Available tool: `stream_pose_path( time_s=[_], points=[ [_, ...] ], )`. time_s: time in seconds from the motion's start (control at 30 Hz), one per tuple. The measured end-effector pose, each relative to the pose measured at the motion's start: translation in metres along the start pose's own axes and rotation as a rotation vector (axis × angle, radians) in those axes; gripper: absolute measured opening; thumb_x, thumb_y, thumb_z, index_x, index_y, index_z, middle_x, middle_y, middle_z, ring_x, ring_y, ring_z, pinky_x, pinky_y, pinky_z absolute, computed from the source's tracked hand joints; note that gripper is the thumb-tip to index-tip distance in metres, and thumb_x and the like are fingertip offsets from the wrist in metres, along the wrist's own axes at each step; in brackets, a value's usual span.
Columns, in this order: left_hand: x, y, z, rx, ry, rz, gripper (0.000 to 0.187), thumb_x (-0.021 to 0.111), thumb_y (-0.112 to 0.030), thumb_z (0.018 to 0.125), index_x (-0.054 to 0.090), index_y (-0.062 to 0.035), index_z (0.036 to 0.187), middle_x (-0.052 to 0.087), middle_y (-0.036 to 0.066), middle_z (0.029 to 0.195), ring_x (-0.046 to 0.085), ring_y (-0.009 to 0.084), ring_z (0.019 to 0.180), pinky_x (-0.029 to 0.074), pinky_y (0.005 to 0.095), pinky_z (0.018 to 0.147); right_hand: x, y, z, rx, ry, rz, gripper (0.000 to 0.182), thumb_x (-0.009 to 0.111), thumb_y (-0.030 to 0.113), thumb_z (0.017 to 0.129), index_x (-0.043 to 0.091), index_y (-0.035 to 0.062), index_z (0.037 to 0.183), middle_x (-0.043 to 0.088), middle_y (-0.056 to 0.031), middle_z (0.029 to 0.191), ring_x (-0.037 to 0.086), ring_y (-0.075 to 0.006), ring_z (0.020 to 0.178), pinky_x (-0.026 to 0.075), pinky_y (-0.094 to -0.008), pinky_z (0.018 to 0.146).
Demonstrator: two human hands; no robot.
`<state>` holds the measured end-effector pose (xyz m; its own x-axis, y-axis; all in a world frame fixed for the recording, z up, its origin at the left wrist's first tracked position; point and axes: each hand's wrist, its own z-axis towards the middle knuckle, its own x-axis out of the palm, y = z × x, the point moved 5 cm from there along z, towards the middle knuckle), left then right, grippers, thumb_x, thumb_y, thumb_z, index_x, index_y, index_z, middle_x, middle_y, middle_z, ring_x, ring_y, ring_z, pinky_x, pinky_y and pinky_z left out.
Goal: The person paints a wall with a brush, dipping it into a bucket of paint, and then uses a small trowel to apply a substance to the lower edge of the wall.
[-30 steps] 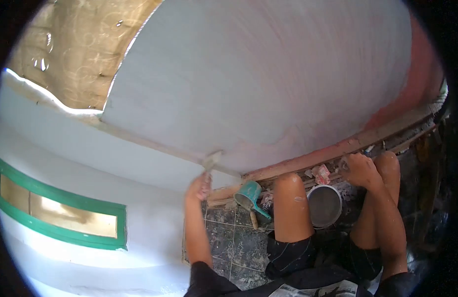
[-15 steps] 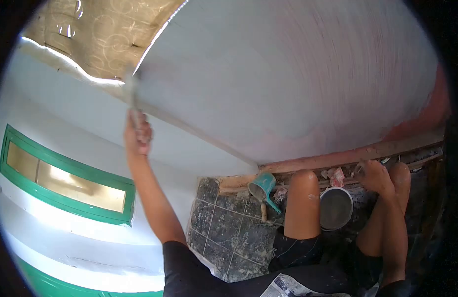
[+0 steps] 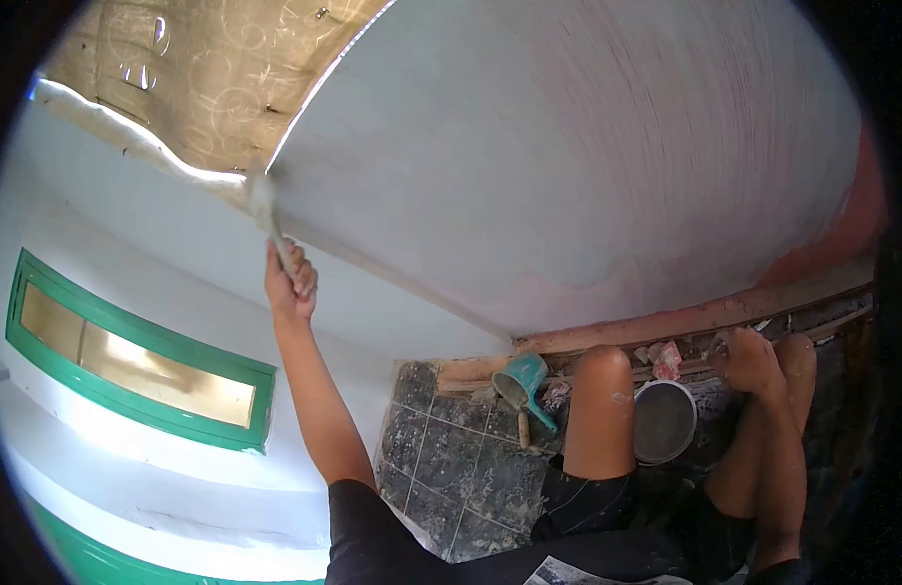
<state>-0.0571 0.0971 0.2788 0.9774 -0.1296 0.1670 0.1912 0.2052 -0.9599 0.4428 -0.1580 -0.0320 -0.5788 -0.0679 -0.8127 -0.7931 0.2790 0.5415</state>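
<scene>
My left hand (image 3: 291,275) is raised at arm's length, its fingers wrapped round the handle of a paintbrush (image 3: 265,203). The brush is pale and smeared by motion; its tip overlaps the upper corner where the painted wall (image 3: 451,156) meets the white side wall and the ceiling sheet. Grey-white paint covers much of that wall, with pink streaks showing through on the right. My right hand (image 3: 747,359) rests at my right knee, its fingers loosely bent and apart, with nothing visible in them. A bucket (image 3: 665,423) of greyish liquid stands between my legs.
On the dark tiled floor (image 3: 441,453) lies a teal dipper (image 3: 525,382) beside a small wooden handle (image 3: 524,429). Rubble and a red-and-white wrapper (image 3: 667,361) lie along the wall's base. A green-framed window (image 3: 139,351) is in the left wall; a patterned tan sheet (image 3: 207,78) hangs overhead.
My left hand and the brush have moved slightly down and to the right, still close to the upper corner. My right hand stays at the knee. The view has shifted a little.
</scene>
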Motion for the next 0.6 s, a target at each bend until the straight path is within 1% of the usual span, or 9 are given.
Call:
stream_pose_path(
  time_s=[0.07,0.17,0.27,0.3,0.37,0.4,0.47,0.5,0.6],
  points=[
    [0.009,0.012,0.000,-0.058,-0.061,0.042,0.034,0.042,-0.040,0.099,0.047,-0.0095,0.084,0.041,-0.001,0.057,0.030,0.0078,0.032,0.023,0.0217,0.026,-0.003,0.001,-0.001,-0.013,-0.023,0.082,0.031,0.067,0.029,0.076,0.065,0.0037,0.093,0.064,-0.0207,0.087,0.062,-0.0396,0.088,0.049,-0.0486,0.079],
    [0.003,0.042,-0.009,-0.077,-0.055,-0.011,0.037,0.042,-0.042,0.098,0.047,-0.0091,0.084,0.040,-0.001,0.057,0.029,0.0076,0.032,0.021,0.0214,0.027,0.006,-0.004,0.000,-0.172,-0.215,0.001,0.030,0.067,0.029,0.075,0.065,0.0037,0.092,0.064,-0.0202,0.085,0.062,-0.0395,0.086,0.049,-0.0486,0.078],
    [0.005,0.023,-0.017,0.125,0.075,-0.167,0.037,0.040,-0.041,0.099,0.047,-0.0090,0.084,0.040,0.000,0.057,0.029,0.0081,0.032,0.020,0.0216,0.026,0.010,-0.007,0.000,-0.130,-0.128,-0.067,0.031,0.068,0.029,0.075,0.065,0.0038,0.093,0.064,-0.0204,0.085,0.062,-0.0393,0.086,0.049,-0.0487,0.078],
    [0.003,0.013,-0.013,0.151,0.187,-0.225,0.035,0.038,-0.040,0.100,0.047,-0.0106,0.084,0.039,0.000,0.057,0.029,0.0077,0.033,0.021,0.0206,0.027,0.012,-0.008,0.001,-0.114,-0.116,-0.078,0.031,0.068,0.029,0.075,0.065,0.0039,0.093,0.064,-0.0204,0.085,0.062,-0.0392,0.086,0.049,-0.0487,0.078],
    [-0.008,0.014,0.002,0.048,0.044,-0.112,0.035,0.038,-0.041,0.100,0.047,-0.0114,0.084,0.039,0.000,0.057,0.030,0.0081,0.033,0.022,0.0210,0.028,0.013,-0.010,0.003,-0.092,-0.087,-0.095,0.031,0.068,0.028,0.074,0.065,0.0042,0.093,0.064,-0.0204,0.086,0.062,-0.0391,0.087,0.049,-0.0488,0.077],
    [-0.014,0.014,0.005,0.000,-0.028,-0.054,0.034,0.038,-0.041,0.100,0.047,-0.0118,0.083,0.039,0.000,0.056,0.031,0.0084,0.034,0.023,0.0212,0.029,0.012,-0.007,0.006,-0.084,-0.058,-0.035,0.030,0.067,0.028,0.075,0.065,0.0039,0.093,0.064,-0.0211,0.087,0.062,-0.0395,0.088,0.049,-0.0489,0.078],
    [-0.012,0.047,0.004,-0.059,-0.071,0.028,0.036,0.040,-0.044,0.099,0.046,-0.0122,0.083,0.041,0.000,0.057,0.032,0.0095,0.034,0.025,0.0227,0.031,0.004,-0.002,0.006,-0.052,-0.017,0.084,0.030,0.065,0.027,0.075,0.065,0.0034,0.095,0.064,-0.0223,0.089,0.061,-0.0405,0.090,0.047,-0.0492,0.080],
    [-0.022,0.067,0.002,-0.094,-0.039,0.036,0.039,0.041,-0.047,0.098,0.045,-0.0119,0.082,0.043,0.000,0.058,0.032,0.0102,0.035,0.026,0.0239,0.032,-0.005,0.008,-0.001,-0.164,-0.116,0.113,0.029,0.066,0.027,0.076,0.065,0.0014,0.088,0.063,-0.0251,0.082,0.063,-0.0408,0.082,0.050,-0.0492,0.075],
    [-0.051,0.146,-0.020,-0.186,-0.115,0.024,0.041,0.042,-0.051,0.097,0.044,-0.0130,0.081,0.043,0.000,0.057,0.033,0.0095,0.036,0.026,0.0232,0.033,0.005,0.005,-0.001,-0.193,-0.167,0.009,0.029,0.065,0.028,0.077,0.065,0.0009,0.088,0.063,-0.0259,0.084,0.063,-0.0402,0.085,0.050,-0.0482,0.076]
  ],
)
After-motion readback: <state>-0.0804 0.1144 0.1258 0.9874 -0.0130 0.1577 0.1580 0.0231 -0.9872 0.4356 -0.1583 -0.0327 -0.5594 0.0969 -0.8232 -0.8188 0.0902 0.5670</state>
